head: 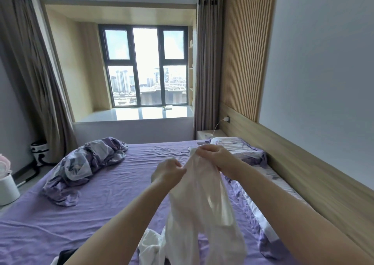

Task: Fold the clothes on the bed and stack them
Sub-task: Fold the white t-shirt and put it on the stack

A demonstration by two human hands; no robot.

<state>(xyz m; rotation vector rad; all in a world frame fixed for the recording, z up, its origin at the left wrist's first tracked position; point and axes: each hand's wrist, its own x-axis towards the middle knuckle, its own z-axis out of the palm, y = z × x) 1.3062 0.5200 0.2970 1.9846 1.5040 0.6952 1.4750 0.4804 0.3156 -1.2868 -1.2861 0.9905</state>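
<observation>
Arms outstretched, left hand (169,171) and right hand (214,158) pinching white garment (202,210).

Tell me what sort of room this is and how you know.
Almost certainly a home bedroom: a bed with a purple sheet, a pillow against the wooden headboard, and curtains framing a bay window over city towers.

My right hand (214,159) pinches the top of the white garment (200,204), and I can't see its fingertips, buried in the cloth. The garment's lower part is smeared with motion blur. At the bed's (101,183) near edge, a white pile (150,246) and a dark item (66,255) run off the bottom of the frame. Small things on the window sill (168,108) are too small for me to identify.
</observation>
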